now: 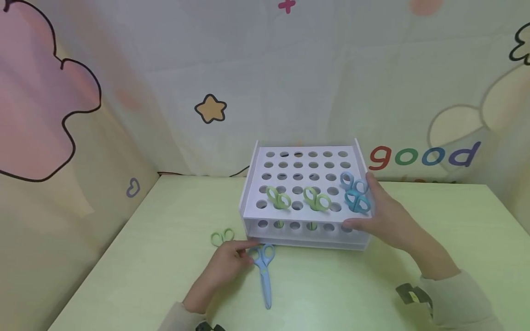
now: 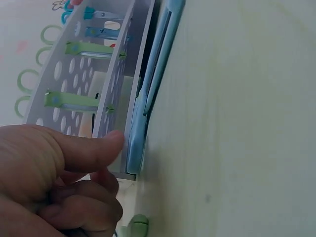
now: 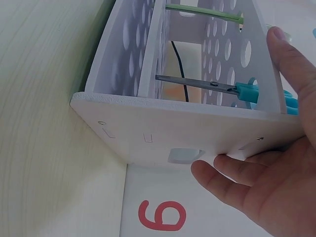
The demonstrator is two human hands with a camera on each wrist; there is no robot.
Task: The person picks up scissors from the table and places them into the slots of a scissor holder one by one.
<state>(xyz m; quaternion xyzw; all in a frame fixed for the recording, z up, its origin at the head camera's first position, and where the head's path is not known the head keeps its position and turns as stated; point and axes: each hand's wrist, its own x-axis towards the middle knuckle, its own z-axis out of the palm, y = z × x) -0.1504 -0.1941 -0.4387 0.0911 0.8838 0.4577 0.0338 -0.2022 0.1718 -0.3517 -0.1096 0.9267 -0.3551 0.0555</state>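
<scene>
My right hand (image 1: 391,220) holds the white perforated rack (image 1: 304,217) at its right front corner, thumb at the front edge and fingers along the side wall (image 3: 123,118). Beside the rack's lower left corner is my left hand (image 1: 227,264); one finger reaches towards that corner, the others are curled in the left wrist view, and contact is unclear. Blue scissors (image 1: 265,280) lie on the table near its fingertips, handles towards the rack. Just behind the left hand, light green scissors (image 1: 222,236) are partly hidden.
Two light green scissors (image 1: 278,198) (image 1: 316,200) stand handles up in the rack's front part. Light blue scissors (image 1: 349,179) and teal scissors (image 1: 357,202) fill holes at its right. Behind the table hangs a printed cloth (image 1: 248,69); a dark cord (image 1: 240,172) runs along the back edge.
</scene>
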